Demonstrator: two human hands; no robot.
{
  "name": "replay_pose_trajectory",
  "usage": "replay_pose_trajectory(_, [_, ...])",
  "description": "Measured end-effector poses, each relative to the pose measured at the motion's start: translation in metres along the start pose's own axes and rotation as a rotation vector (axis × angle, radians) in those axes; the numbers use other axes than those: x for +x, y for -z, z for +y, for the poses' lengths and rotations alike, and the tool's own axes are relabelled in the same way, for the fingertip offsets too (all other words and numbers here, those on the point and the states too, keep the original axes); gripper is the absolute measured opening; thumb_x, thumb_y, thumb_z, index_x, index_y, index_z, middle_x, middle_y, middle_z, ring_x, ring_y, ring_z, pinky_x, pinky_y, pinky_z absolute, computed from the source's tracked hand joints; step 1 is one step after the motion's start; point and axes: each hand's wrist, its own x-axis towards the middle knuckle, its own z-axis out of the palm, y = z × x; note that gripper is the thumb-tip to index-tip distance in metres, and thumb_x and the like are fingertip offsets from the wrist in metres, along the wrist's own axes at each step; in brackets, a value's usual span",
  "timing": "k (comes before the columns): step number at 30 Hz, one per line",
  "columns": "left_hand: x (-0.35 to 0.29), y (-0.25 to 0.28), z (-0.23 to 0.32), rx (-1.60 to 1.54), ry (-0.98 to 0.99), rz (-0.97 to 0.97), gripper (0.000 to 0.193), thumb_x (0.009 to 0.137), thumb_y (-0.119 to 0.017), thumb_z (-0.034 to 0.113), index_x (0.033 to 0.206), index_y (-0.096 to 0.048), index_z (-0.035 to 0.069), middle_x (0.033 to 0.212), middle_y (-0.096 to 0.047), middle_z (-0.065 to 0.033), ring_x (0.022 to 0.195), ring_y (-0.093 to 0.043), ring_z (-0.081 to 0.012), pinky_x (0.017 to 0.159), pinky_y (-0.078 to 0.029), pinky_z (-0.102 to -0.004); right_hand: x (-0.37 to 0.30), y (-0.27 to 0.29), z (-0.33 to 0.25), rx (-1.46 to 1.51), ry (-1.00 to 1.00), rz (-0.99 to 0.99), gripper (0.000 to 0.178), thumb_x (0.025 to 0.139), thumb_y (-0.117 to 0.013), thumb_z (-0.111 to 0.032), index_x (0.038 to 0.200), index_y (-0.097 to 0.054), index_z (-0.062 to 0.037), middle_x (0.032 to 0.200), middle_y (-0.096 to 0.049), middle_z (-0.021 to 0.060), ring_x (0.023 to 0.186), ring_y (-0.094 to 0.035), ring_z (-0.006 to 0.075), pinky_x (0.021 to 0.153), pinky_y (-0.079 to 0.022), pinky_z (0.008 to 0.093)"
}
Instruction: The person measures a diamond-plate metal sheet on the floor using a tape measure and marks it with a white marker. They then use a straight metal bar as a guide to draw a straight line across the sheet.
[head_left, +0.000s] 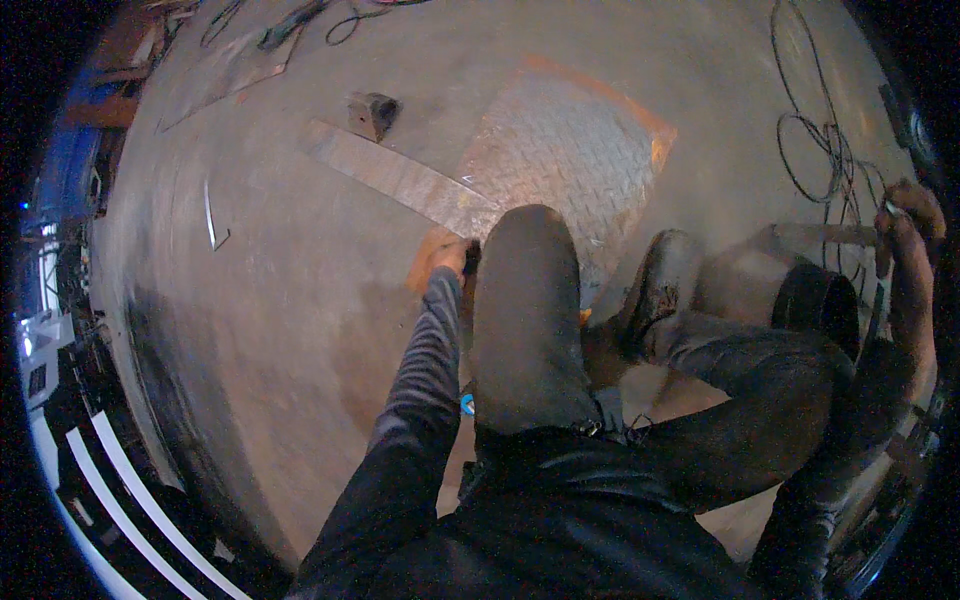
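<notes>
A long flat metal bar [395, 170] lies slantwise, its near end over the corner of a rusty-edged checker plate [570, 140] on the floor. My left hand [445, 255] reaches down to the bar's near edge beside my knee. Its fingers are closed around something dark, partly hidden by the knee, which I cannot make out. At the far right, my right hand [912, 230] is raised with its fingers closed. A blurred, grey-brown tool shaped like a handle [825, 235] stretches leftward from it; its kind is unclear.
A small dark metal block [373, 115] stands behind the bar. A thin bent strip [212, 220] lies to the left. Black cables [820, 150] loop across the floor at right. Another metal sheet [235, 85] and more cables lie far left. My boot [662, 280] rests beside the plate.
</notes>
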Motion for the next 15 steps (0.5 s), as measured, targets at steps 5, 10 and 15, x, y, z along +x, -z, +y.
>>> replay_pose_trajectory(5, [0.008, -0.003, 0.002, -0.019, 0.099, -0.012, 0.026, 0.086, -0.066, 0.021, 0.101, -0.066, -0.001, 0.088, -0.068, -0.0136, 0.072, -0.065, -0.0250, 0.066, -0.052, -0.0379, -0.041, 0.002, -0.009, 0.078, -0.150, 0.101, 0.037, 0.095, -0.055, -0.030, 0.117, -0.060, -0.0010, 0.096, -0.059, 0.0054, 0.079, -0.052, 0.0110, 0.061, -0.044, 0.0240])
replay_pose_trajectory(10, [0.024, 0.024, -0.014, 0.235, -0.229, -0.305, 0.032, 0.092, -0.062, 0.021, 0.115, -0.055, 0.000, 0.100, -0.064, -0.0125, 0.083, -0.064, -0.0281, 0.072, -0.055, -0.0420, -0.062, -0.003, -0.002, 0.168, -0.259, 0.140, 0.035, 0.095, -0.056, -0.027, 0.119, -0.059, -0.0016, 0.095, -0.058, 0.0042, 0.078, -0.051, 0.0099, 0.061, -0.042, 0.0234])
replay_pose_trajectory(15, [0.017, -0.005, 0.011, 0.015, 0.118, -0.257, 0.031, 0.093, -0.062, 0.022, 0.115, -0.055, 0.002, 0.111, -0.060, -0.0144, 0.096, -0.060, -0.0311, 0.081, -0.054, -0.0458, -0.072, 0.014, 0.015, 0.217, -0.329, 0.178, 0.034, 0.095, -0.056, -0.025, 0.120, -0.057, -0.0022, 0.094, -0.057, 0.0030, 0.076, -0.050, 0.0088, 0.060, -0.040, 0.0228])
